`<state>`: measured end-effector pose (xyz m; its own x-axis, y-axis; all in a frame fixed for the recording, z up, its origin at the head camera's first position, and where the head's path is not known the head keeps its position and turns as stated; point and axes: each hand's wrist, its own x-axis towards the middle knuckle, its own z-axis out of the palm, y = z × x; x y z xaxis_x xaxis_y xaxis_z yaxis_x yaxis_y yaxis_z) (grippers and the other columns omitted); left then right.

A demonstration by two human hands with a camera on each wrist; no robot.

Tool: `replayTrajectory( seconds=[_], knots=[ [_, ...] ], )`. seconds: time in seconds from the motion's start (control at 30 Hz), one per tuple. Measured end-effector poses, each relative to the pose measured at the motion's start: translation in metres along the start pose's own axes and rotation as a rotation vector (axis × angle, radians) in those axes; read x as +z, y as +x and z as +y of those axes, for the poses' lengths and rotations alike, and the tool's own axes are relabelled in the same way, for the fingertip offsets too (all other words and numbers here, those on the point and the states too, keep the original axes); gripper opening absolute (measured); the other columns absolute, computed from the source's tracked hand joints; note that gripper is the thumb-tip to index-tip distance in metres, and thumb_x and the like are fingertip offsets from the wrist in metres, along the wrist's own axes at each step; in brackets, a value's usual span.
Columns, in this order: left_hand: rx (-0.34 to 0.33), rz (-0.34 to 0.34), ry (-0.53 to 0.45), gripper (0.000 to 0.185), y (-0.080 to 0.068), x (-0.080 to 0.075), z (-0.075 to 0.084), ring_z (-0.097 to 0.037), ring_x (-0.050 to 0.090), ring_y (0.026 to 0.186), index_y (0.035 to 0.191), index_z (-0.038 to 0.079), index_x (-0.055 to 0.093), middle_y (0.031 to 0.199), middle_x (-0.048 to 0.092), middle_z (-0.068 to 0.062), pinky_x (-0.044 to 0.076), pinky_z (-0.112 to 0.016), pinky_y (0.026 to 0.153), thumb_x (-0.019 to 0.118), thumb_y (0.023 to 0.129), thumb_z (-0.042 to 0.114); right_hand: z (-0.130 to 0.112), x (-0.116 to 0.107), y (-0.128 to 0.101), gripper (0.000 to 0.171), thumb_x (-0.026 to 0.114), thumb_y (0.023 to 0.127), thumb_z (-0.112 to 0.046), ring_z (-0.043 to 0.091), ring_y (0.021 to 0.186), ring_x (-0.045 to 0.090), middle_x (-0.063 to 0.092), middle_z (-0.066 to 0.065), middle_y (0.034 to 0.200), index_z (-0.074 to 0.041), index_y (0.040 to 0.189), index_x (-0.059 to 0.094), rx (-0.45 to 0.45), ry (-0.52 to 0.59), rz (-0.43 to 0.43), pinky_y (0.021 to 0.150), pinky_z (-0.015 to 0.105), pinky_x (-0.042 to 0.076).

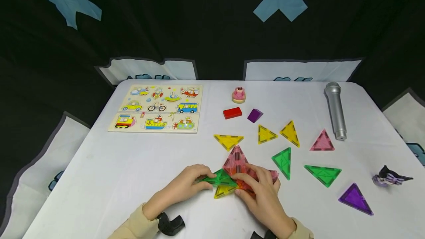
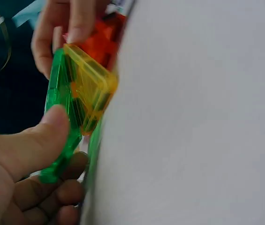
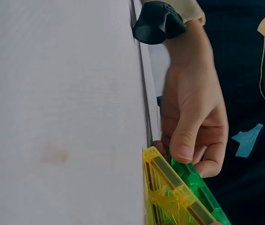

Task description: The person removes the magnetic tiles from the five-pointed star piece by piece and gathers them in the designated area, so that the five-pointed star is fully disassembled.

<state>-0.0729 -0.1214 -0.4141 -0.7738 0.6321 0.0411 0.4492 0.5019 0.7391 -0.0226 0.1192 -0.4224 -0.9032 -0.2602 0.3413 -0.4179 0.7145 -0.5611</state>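
Near the front edge of the white table (image 1: 116, 172), both hands hold a small cluster of see-through magnetic triangle tiles. My left hand (image 1: 199, 178) pinches the green tile (image 1: 219, 177) between thumb and fingers, as the left wrist view shows: left hand (image 2: 62, 150), green tile (image 2: 60, 103). A yellow tile (image 1: 223, 191) (image 2: 92, 89) (image 3: 170, 192) lies against the green one. My right hand (image 1: 244, 183) curls over the orange tile (image 2: 102, 44) and the leaning pink tiles (image 1: 236, 161). The right wrist view shows the left hand (image 3: 193, 122) and not the right one.
Loose triangles lie to the right: yellow (image 1: 228, 141), green (image 1: 283, 161), pink (image 1: 322, 142), purple (image 1: 355, 198). A vehicle puzzle board (image 1: 156, 108) sits back left and a silver microphone (image 1: 335, 110) back right. A red block (image 1: 232, 113), a purple block (image 1: 254, 115) and a toy figure (image 1: 390, 176) are also there.
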Motion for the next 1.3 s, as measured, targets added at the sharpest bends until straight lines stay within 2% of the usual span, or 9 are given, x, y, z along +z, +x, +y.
replayTrajectory(
  seconds=[0.17,0.43,0.53,0.7,0.83,0.97,1.13,1.2,1.3],
  knots=[
    [-0.052,0.056,-0.23,0.012,-0.003,0.001,-0.007,-0.005,0.045,0.064,0.092,0.018,0.067,0.083,0.062,0.009,0.04,-0.021,0.056,0.064,0.082,0.024,-0.002,0.0,0.001,0.033,0.074,0.075,-0.024,0.024,0.114,0.035,0.047,0.01,0.124,-0.034,0.105,0.064,0.02,0.013,0.006,0.073,0.052,0.017],
    [-0.008,0.055,-0.518,0.01,-0.006,-0.002,-0.013,-0.015,0.06,0.088,0.089,0.001,0.064,0.093,0.065,-0.01,0.049,-0.029,0.075,0.064,0.082,0.008,-0.004,0.0,-0.001,0.03,0.075,0.075,-0.021,0.025,0.114,0.035,0.047,0.008,0.125,-0.031,0.102,0.065,0.052,0.028,-0.005,0.076,0.055,0.015],
    [-0.039,0.109,-0.506,0.009,-0.005,0.001,-0.008,-0.012,0.06,0.082,0.088,0.0,0.066,0.09,0.066,-0.011,0.05,-0.027,0.07,0.065,0.081,0.005,-0.003,-0.001,0.0,0.032,0.075,0.074,-0.023,0.024,0.115,0.033,0.046,0.008,0.126,-0.032,0.103,0.065,0.05,0.039,-0.016,0.075,0.055,0.015],
    [-0.105,0.222,-0.419,0.006,-0.003,0.002,0.015,-0.007,0.055,0.065,0.083,-0.001,0.068,0.081,0.066,-0.009,0.047,-0.024,0.058,0.068,0.078,0.003,-0.002,-0.003,0.0,0.039,0.076,0.07,-0.033,0.023,0.116,0.032,0.044,0.007,0.127,-0.034,0.107,0.063,0.047,0.053,-0.034,0.076,0.053,0.015],
    [-0.119,0.232,-0.406,0.005,-0.003,0.001,0.026,-0.006,0.054,0.064,0.08,-0.003,0.067,0.08,0.067,-0.011,0.046,-0.023,0.057,0.069,0.076,0.0,-0.001,-0.002,0.001,0.032,0.075,0.072,-0.036,0.023,0.114,0.034,0.047,0.007,0.123,-0.033,0.102,0.065,0.041,0.037,-0.005,0.074,0.05,0.017],
    [-0.068,0.208,-0.447,0.005,-0.004,0.001,0.025,-0.006,0.058,0.07,0.08,-0.005,0.066,0.081,0.067,-0.014,0.048,-0.023,0.06,0.068,0.077,-0.002,-0.001,-0.002,0.002,0.027,0.076,0.073,-0.029,0.024,0.112,0.037,0.049,0.008,0.121,-0.032,0.099,0.066,0.034,0.021,0.015,0.072,0.05,0.018],
    [0.037,0.203,-0.547,0.008,-0.005,0.005,0.002,-0.013,0.062,0.081,0.083,-0.008,0.065,0.087,0.067,-0.017,0.051,-0.029,0.07,0.066,0.078,-0.002,-0.001,-0.003,0.003,0.026,0.075,0.074,-0.025,0.027,0.113,0.035,0.049,0.009,0.122,-0.031,0.098,0.066,0.055,0.01,0.008,0.073,0.053,0.017],
    [0.041,0.299,-0.517,0.009,-0.004,0.002,-0.007,-0.014,0.062,0.084,0.084,-0.006,0.066,0.089,0.067,-0.016,0.051,-0.029,0.072,0.068,0.077,-0.001,-0.001,-0.003,0.003,0.025,0.074,0.075,-0.026,0.028,0.113,0.035,0.048,0.01,0.122,-0.031,0.098,0.066,0.073,0.013,0.001,0.074,0.054,0.017],
    [-0.032,0.531,-0.369,0.012,-0.001,-0.009,-0.015,-0.012,0.061,0.08,0.084,-0.002,0.069,0.089,0.068,-0.012,0.049,-0.026,0.069,0.072,0.073,0.001,-0.001,-0.005,0.003,0.025,0.075,0.075,-0.027,0.028,0.114,0.033,0.048,0.009,0.123,-0.031,0.098,0.066,0.098,0.019,-0.012,0.074,0.053,0.016]
  ],
)
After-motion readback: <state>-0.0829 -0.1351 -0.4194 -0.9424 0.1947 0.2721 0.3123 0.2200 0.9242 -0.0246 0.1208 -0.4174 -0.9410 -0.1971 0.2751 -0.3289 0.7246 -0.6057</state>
